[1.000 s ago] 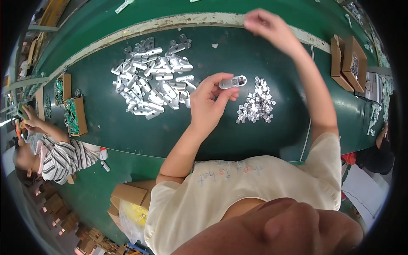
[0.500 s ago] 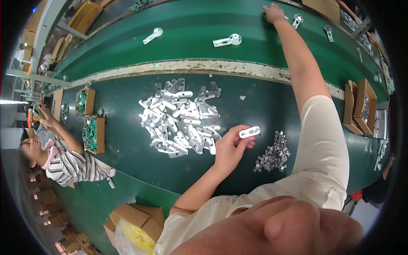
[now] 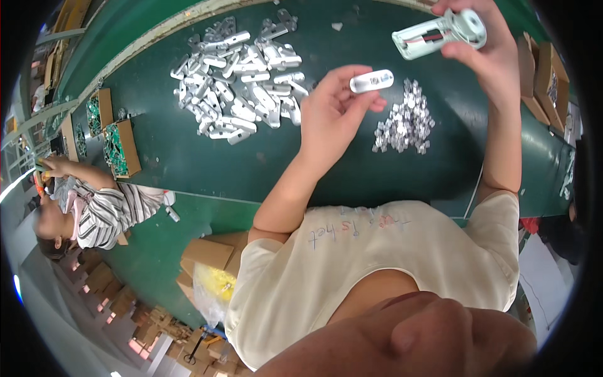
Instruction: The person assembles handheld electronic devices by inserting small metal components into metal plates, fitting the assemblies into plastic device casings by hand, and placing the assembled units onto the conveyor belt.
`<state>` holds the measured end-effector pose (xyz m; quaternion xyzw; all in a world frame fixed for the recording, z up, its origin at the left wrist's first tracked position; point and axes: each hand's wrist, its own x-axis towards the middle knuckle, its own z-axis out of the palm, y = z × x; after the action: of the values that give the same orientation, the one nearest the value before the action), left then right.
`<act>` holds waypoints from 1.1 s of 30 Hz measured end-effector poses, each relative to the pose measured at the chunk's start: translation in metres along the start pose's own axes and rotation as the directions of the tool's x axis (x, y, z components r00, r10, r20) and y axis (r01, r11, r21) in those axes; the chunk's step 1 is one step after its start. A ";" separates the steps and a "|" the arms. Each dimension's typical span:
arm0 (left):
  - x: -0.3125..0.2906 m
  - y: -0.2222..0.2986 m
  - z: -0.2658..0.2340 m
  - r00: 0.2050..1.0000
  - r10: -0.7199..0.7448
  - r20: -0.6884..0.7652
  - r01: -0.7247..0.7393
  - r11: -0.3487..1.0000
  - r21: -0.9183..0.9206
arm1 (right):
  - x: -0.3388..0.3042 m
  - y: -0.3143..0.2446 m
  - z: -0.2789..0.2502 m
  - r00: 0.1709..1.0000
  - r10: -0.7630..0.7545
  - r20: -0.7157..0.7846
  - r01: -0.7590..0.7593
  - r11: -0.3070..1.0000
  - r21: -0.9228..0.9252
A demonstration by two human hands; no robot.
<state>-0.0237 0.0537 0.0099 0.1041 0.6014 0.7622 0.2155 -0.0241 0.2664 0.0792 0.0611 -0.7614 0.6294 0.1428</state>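
My left hand (image 3: 330, 116) pinches a shiny oblong cover (image 3: 372, 81) with rounded ends, held over the dark green table. In my right hand (image 3: 499, 69) is a pale plastic housing (image 3: 440, 36), with a round head and a straight, open-faced handle. Something dark red shows inside the handle's hollow. The two parts are close together but apart. Left of my left hand lies a heap of similar silvery covers (image 3: 239, 88). Below and between my hands is a small pile of tiny metal pieces (image 3: 405, 122).
Cardboard boxes of green circuit boards (image 3: 130, 147) stand at the table's left. More small cartons (image 3: 545, 88) are at the right. A co-worker in a striped shirt (image 3: 100, 213) sits at far left. An open carton (image 3: 207, 254) with yellow contents is below the table edge.
My right hand has come back from the far belt toward me, now holding the pale housing. My left hand still holds the cover. The whole view has tilted nearer to my body.
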 end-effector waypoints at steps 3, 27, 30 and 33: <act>-0.006 0.009 0.009 0.997 0.045 0.058 -0.047 0.998 0.045 | -0.042 0.009 -0.005 0.990 -0.115 0.086 0.112 0.993 0.030; -0.026 0.019 0.019 0.984 0.120 0.133 -0.128 0.990 0.054 | -0.071 -0.005 0.023 0.980 0.017 0.197 0.051 0.941 -0.336; -0.024 0.020 0.020 0.988 0.099 0.115 -0.094 0.994 -0.049 | -0.074 -0.006 0.025 0.980 -0.011 0.196 0.081 0.933 -0.352; -0.022 0.017 0.021 0.990 0.125 0.063 -0.125 0.992 0.008 | -0.075 -0.001 0.032 0.975 -0.087 0.203 0.160 0.913 -0.375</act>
<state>0.0014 0.0585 0.0333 0.1666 0.5911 0.7671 0.1855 0.0426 0.2287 0.0526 0.1368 -0.8755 0.4471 0.1217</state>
